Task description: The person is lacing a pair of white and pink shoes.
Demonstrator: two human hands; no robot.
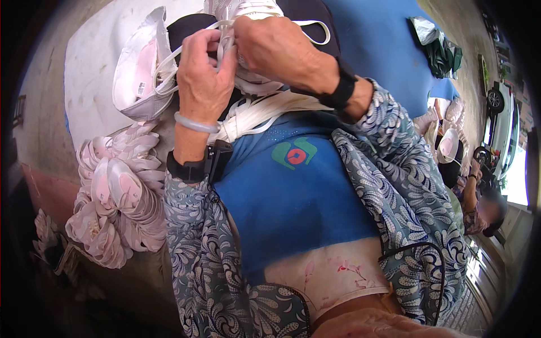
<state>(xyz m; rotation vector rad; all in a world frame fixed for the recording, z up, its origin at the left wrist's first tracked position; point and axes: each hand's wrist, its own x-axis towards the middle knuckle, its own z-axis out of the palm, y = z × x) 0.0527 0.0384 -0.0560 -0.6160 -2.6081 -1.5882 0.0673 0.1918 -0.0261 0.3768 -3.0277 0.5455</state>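
A white shoe upper (259, 9) lies at the top middle, partly hidden behind my hands. My left hand (204, 79) pinches its edge between thumb and fingers. Close beside it, my right hand (279, 50) is closed with its fingers bent down at the shoe's opening. A flat white shoelace (320, 32) loops out past my right hand, and another stretch of lace trails left across my left fingers. The right fingertips seem to grip the lace, though they are mostly hidden. Across my lap rests a bundle of white shoelaces (265, 112).
A second white-and-grey shoe upper (141, 84) with a pink insole stands left of my left hand. Stacks of pale pink and white shoe uppers (121, 191) hang at the left. A dark green bag (442, 56) lies far right, where another person (479, 208) sits beside more shoes.
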